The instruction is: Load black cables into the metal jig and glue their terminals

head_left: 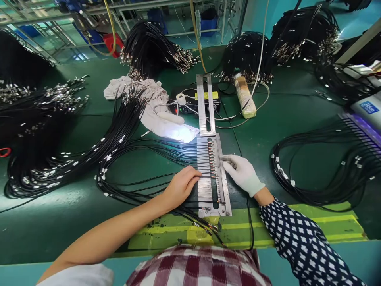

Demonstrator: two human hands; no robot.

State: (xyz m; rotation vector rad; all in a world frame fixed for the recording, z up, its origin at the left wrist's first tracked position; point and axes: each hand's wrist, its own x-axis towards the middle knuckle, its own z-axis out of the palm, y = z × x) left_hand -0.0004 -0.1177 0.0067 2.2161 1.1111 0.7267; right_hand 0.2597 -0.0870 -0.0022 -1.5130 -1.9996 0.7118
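Note:
A slotted metal fixture [205, 192] lies in front of me, with several thin black cables [178, 153] set side by side in its grooves and their metal tips along the middle slot. My left hand [182, 186], bare, rests at the fixture's left side, thumb and forefinger pinched on one black cable that lies across the grooves. My right hand [242, 172], in a white glove, is at the fixture's right edge. Its fingers are pressed together; whatever lies between them is hidden. More loose cable ends [208, 226] lie at the fixture's near end.
A second slotted metal plate [202, 105] adjoins the far end, over a black control box [190, 105]. A lit white wand [169, 118] lies on a cloth [153, 95]. Beyond are a bottle [245, 97] and cable bundles [149, 43]. Coiled cables [285, 174] lie right.

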